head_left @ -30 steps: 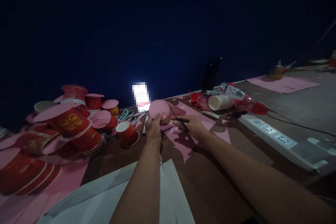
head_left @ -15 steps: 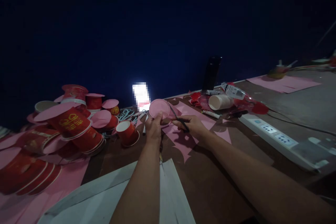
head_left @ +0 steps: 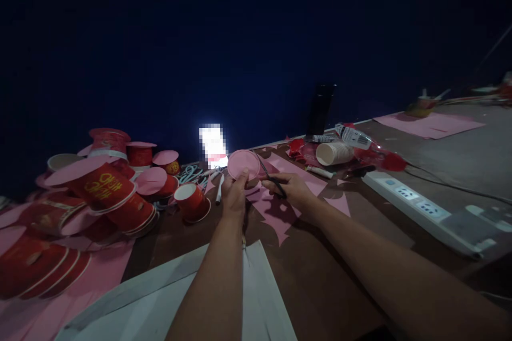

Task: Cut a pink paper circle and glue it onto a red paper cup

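Note:
Pinched in my left hand [head_left: 234, 194] is a round pink paper disc [head_left: 243, 164], with a raised ring showing near its rim. My right hand [head_left: 292, 189] is closed around the dark handles of a pair of scissors [head_left: 269, 173]. The blades point up and left, against the disc's right edge. Under both hands lies a cut-up pink paper sheet [head_left: 276, 213] with curved bites along its edges. A red paper cup [head_left: 192, 202] rests tilted just left of my left hand, its white inside facing up.
Red cups topped with pink discs [head_left: 108, 186] crowd the left side. A bright phone [head_left: 214, 144] and a dark upright phone [head_left: 321, 109] stand at the back. To the right are stacked paper cups [head_left: 334, 153], a clear plastic wrapper [head_left: 360, 141] and a power strip [head_left: 416, 213]. White sheets [head_left: 160, 282] lie in front.
The whole view has shifted slightly. The scissor blades sit a little differently at the disc's right edge; both hands keep their hold.

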`<act>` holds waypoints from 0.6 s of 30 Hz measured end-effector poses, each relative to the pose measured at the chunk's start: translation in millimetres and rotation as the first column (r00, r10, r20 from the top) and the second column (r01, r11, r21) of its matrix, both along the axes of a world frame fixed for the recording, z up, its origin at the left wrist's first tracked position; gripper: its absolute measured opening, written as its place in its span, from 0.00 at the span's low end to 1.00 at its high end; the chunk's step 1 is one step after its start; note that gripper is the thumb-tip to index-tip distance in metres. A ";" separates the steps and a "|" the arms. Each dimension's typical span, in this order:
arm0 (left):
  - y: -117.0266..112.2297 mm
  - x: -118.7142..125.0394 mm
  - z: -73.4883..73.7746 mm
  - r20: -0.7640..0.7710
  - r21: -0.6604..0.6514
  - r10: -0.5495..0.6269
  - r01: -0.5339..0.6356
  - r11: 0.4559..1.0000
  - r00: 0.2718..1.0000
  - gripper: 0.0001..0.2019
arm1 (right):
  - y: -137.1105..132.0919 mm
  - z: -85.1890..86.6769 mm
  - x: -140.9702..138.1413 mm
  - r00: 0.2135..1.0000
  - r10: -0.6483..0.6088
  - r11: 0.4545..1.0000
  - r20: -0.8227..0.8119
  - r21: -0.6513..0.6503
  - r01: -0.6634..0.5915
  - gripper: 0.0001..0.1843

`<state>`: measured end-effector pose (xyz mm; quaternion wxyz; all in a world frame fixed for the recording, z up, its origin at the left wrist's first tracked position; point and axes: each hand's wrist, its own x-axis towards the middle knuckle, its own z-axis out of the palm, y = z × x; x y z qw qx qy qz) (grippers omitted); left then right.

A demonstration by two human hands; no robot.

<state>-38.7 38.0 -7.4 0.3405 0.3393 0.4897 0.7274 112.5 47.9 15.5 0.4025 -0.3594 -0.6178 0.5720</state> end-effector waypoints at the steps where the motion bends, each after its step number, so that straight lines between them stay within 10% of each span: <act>1: -0.1 0.2 0.5 -0.003 -0.003 0.007 -0.007 1.000 1.000 0.19 | 0.3 -0.1 0.0 1.000 0.002 1.000 -0.007 -0.007 -0.002 0.26; 18: 2.9 -1.3 -1.7 0.034 -0.018 0.011 -0.010 1.000 0.999 0.18 | -4.8 6.8 -3.2 0.999 -0.048 0.997 -0.027 -0.064 0.046 0.25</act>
